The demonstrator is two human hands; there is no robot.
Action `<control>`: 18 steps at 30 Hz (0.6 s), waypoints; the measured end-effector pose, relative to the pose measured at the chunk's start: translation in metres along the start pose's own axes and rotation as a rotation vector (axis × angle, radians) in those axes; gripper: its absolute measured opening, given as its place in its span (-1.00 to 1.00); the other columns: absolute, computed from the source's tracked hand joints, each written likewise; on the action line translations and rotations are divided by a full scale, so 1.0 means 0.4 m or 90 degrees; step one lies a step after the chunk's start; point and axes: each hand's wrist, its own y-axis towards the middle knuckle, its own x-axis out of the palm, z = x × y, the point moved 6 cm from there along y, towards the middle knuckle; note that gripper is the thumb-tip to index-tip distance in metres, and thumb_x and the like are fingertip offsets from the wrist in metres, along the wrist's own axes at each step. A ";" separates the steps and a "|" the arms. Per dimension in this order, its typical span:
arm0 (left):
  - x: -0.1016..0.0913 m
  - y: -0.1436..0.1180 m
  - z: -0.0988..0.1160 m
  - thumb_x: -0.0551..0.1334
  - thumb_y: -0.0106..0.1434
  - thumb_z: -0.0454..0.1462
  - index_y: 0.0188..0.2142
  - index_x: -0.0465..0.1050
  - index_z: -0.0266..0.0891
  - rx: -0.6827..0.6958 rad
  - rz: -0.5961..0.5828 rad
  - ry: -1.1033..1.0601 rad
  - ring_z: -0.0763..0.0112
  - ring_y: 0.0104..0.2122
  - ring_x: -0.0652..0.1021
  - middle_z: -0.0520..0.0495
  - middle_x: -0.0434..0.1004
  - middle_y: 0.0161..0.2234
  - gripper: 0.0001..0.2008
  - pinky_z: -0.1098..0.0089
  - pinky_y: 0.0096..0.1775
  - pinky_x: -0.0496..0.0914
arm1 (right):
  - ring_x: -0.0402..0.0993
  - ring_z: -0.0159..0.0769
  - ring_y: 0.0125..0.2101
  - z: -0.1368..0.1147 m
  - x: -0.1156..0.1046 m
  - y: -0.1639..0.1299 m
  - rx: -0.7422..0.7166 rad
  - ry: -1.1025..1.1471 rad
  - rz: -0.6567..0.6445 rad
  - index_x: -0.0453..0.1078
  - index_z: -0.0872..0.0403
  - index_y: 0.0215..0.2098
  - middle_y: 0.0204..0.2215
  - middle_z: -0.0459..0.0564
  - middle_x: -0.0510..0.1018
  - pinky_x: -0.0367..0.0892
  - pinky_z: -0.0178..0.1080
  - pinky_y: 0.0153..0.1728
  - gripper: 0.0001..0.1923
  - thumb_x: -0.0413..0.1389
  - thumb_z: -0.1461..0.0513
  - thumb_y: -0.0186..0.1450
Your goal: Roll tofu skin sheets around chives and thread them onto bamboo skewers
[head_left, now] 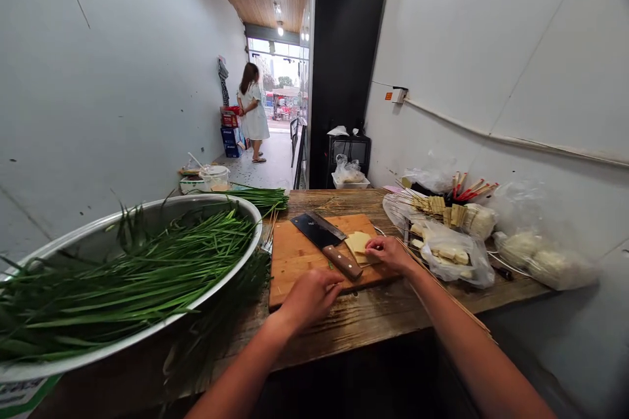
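Observation:
A wooden cutting board (289, 262) lies on the table before me. A cleaver (317, 229) with a dark blade and brown wooden handle rests diagonally across it. Just right of the cleaver are pale yellow sheets (358, 242) that look like tofu skin, stacked flat. The fingertips of my right hand (392, 255) pinch the right edge of these sheets. My left hand (312, 294) hovers at the board's front edge, near the cleaver's handle, its fingers loosely bent and apart with nothing visible in them. A small green scrap sits by the handle.
A large metal basin (253, 222) of green chives (162, 275) stands at left. On the right are plastic bags of pale food (449, 252), skewered rolls (435, 205) and red-tipped sticks (474, 191). Behind are a lidded tub (215, 175), a black cabinet (346, 65) and a standing person (254, 111).

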 end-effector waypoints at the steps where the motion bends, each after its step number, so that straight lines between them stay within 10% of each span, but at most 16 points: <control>1: 0.010 0.017 -0.005 0.07 0.23 -0.30 -0.23 0.52 -0.18 -0.007 -0.002 -0.014 0.37 -0.29 0.53 -0.04 0.58 -0.30 -0.74 0.46 -0.24 0.36 | 0.41 -0.35 -0.40 -0.003 0.000 0.002 -0.004 0.016 -0.012 0.45 0.11 -0.53 -0.44 -0.03 0.55 0.24 -0.33 -0.35 -0.83 0.08 0.20 0.12; 18: 0.098 0.251 -0.060 0.15 0.16 -0.33 -0.24 0.54 -0.17 -0.121 0.009 0.086 0.34 -0.23 0.51 -0.08 0.57 -0.26 -0.79 0.40 -0.14 0.29 | 0.41 -0.38 -0.40 -0.003 -0.012 -0.002 -0.034 0.085 0.004 0.43 0.11 -0.60 -0.43 -0.06 0.54 0.25 -0.35 -0.31 -0.83 0.07 0.29 0.11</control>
